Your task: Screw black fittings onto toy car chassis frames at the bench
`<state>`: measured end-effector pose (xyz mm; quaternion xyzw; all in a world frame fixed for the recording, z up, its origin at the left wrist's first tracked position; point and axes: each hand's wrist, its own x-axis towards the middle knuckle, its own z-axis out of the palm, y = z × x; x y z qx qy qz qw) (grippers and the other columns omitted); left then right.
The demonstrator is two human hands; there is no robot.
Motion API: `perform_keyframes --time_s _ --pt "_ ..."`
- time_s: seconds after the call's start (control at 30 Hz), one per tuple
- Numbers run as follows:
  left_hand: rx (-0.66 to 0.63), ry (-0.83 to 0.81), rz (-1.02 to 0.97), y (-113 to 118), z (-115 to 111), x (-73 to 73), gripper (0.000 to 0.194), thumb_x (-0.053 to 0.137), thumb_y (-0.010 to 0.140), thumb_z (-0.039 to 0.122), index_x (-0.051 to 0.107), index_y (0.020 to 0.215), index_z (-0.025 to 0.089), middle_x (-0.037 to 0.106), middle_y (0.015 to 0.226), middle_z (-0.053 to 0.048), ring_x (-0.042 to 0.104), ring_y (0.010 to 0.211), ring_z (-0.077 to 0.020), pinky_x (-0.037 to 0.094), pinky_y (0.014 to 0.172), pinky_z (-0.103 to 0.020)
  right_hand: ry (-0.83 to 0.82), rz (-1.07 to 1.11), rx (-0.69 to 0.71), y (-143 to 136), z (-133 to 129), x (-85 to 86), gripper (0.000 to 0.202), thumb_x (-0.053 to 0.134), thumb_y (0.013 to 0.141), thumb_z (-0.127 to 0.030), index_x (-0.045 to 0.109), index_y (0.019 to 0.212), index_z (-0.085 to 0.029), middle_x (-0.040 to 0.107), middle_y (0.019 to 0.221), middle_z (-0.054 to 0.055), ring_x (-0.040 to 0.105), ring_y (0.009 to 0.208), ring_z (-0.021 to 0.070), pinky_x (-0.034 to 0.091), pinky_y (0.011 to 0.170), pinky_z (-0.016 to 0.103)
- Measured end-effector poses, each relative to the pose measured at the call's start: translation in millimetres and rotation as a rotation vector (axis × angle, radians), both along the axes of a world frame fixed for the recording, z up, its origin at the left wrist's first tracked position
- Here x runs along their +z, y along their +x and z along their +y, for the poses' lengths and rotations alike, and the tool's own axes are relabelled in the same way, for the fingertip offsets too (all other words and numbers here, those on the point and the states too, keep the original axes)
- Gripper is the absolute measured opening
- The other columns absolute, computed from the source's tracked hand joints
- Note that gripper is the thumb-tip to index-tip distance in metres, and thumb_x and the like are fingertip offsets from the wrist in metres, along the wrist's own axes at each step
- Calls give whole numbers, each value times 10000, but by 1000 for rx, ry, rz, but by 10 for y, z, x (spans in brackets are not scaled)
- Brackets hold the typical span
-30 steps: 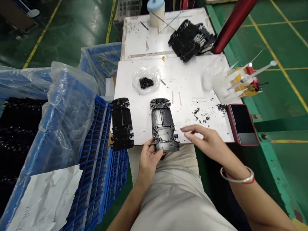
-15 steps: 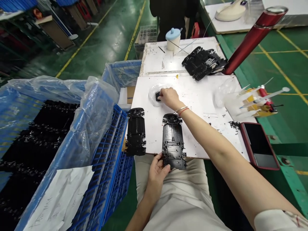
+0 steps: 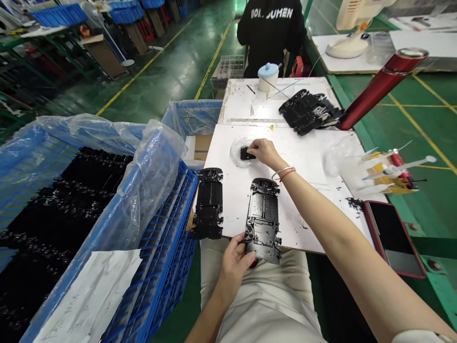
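Note:
A black toy-car chassis (image 3: 264, 216) lies at the front edge of the white table, its near end jutting out over my lap. My left hand (image 3: 233, 264) grips that near end, thumb on top and fingers at its left side. Farther forward, my right hand (image 3: 266, 153) reaches into a shallow clear plastic dish or bag (image 3: 237, 153) that holds small black parts (image 3: 247, 153). Its fingertips are pinched together at the parts; what is between them is too small to make out. A second black chassis (image 3: 210, 204) lies to the left, on the table's left edge.
At left stands a blue crate (image 3: 167, 238) lined with plastic and filled with black chassis. Stacked chassis (image 3: 309, 112), a red cylinder (image 3: 385, 88), a lidded cup (image 3: 268, 78), glue bottles (image 3: 378, 174) and a phone (image 3: 391, 238) are on the table. A person (image 3: 271, 33) sits beyond.
The camera view has tilted up, so everything sits lower in the picture. My right hand has shifted slightly rightward over the dish, showing more black parts. My left hand keeps its hold.

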<state>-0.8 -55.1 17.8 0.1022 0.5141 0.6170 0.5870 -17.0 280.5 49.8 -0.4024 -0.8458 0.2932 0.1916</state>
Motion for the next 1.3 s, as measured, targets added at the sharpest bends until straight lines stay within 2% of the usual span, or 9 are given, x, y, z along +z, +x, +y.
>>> perform_keyframes --time_s 0.13,0.27,0.43,0.53,0.6,0.73,0.9,1.1,1.3 --pt "15 22 -1 -11 44 25 556 754 757 294 540 1248 142 720 1094 -130 666 1029 -232 494 943 -352 -116 127 2 48 35 0 97 630 804 -149 642 708 -141 672 638 23 603 589 142 516 646 289" --pt "23 33 4 -25 63 56 552 757 748 304 555 1236 145 730 1067 -118 675 1007 -227 507 929 -350 -183 219 33 94 -1 -21 114 581 856 -130 591 742 -139 701 697 48 597 564 114 520 580 252" --pt "13 10 12 -37 85 78 558 772 728 322 579 1219 139 736 1035 -118 683 985 -239 512 919 -359 -126 180 37 239 -49 6 104 544 847 -66 624 851 -131 729 826 72 665 729 152 538 715 295" --pt "16 -6 13 -30 93 70 561 776 726 325 580 1221 149 735 1039 -115 682 991 -241 515 912 -355 -22 91 34 256 -63 24 189 549 801 -32 675 875 -151 727 945 70 656 905 198 491 868 355" --pt "26 -13 16 -23 93 62 561 778 724 327 579 1218 151 734 1043 -113 683 985 -240 518 902 -353 30 21 48 201 -81 14 168 582 789 -54 699 848 -159 722 964 74 632 970 222 442 939 379" --pt "17 -1 23 -15 86 66 553 767 737 312 569 1224 140 727 1072 -123 675 999 -236 507 921 -355 56 -101 57 9 -132 -65 65 648 777 -115 702 793 -147 718 907 99 615 961 244 434 915 372" --pt "8 -8 32 -32 73 82 547 752 752 299 559 1237 134 715 1112 -133 657 1047 -242 490 957 -363 18 -138 27 -118 -158 -125 66 628 787 -77 670 787 -128 704 891 83 619 947 220 449 883 382" --pt "38 -24 27 -51 73 64 556 773 726 308 587 1218 128 729 1063 -130 675 1005 -251 506 932 -373 -110 66 -15 4 -130 36 63 625 767 -103 665 743 -146 703 815 69 631 856 216 460 813 333" --pt "35 7 29 -110 85 70 543 765 732 310 612 1225 143 724 1094 -127 674 1018 -249 499 955 -379 -439 329 -9 396 -312 229 92 633 796 -235 633 806 -143 690 737 49 611 641 125 515 639 278"
